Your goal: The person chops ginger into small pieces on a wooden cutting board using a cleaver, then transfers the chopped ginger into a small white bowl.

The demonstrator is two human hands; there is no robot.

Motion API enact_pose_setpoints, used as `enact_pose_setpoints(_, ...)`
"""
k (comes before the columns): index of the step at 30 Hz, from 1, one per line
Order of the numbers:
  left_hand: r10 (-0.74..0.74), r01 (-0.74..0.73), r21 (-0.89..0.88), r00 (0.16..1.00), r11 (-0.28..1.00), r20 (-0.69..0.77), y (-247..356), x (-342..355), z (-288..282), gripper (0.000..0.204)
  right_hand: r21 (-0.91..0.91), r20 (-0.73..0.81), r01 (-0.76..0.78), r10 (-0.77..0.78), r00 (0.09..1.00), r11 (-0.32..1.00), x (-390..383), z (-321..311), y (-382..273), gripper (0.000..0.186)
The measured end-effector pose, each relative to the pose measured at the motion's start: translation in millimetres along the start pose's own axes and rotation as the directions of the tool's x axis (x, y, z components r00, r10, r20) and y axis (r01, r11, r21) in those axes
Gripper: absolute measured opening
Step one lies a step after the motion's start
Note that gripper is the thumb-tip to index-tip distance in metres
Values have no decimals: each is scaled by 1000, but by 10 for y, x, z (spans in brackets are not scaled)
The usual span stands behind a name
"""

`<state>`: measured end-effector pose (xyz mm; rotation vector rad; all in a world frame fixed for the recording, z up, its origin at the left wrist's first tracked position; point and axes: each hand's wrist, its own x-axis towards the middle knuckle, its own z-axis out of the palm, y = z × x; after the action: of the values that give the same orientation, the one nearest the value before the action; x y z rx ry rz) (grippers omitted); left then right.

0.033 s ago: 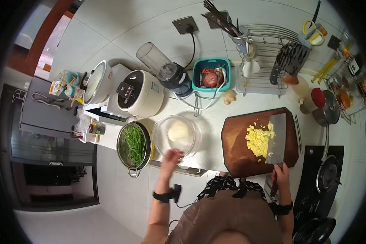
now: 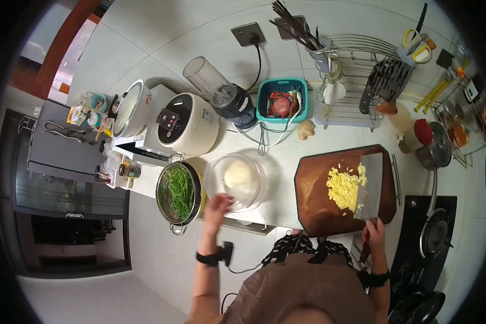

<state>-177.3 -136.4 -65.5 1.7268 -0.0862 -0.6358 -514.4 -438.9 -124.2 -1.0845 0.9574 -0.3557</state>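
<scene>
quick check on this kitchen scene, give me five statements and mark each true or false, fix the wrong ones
1. The right hand grips the cleaver by its handle. True.
2. Green stalks fill a round metal container to the left of the clear bowl. True.
3. The chopped yellow food is inside the clear bowl. False: it lies on the brown cutting board.
4. The left hand is reaching into the teal basket. False: it is by the near rim of the clear bowl.
5. The ginger root lies on the counter near the teal basket. True.
</scene>
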Motion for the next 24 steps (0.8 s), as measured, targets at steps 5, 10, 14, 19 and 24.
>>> enact_pose_setpoints(5, 121, -73, 153, 937, 985, -329, 738, 587, -851, 26, 57, -6, -6, 7, 1000, 998, -3, -105, 6, 14)
enact_pose_setpoints(10, 148, 59, 319, 796, 946, -587, 1214, 1686, -1266, 78, 57, -103, -19, 25, 994, 998, -24, -40, 143, 13)
enact_pose_setpoints(14, 325, 81, 521, 698, 850, -638, 1366, 2600, -1264, 97, 98, -276, -9, 36, 961, 995, -100, 245, 157, 12)
enact_pose_setpoints(19, 271, 252, 597, 713, 762, -647, 1383, 3143, -1242, 98, 87, -393, 24, 12, 920, 996, -147, 480, 263, 13)
enact_pose_setpoints(24, 184, 393, 620, 726, 679, -663, 1414, 3212, -1293, 92, 74, -479, -13, 47, 876, 997, -193, 656, 393, 13)
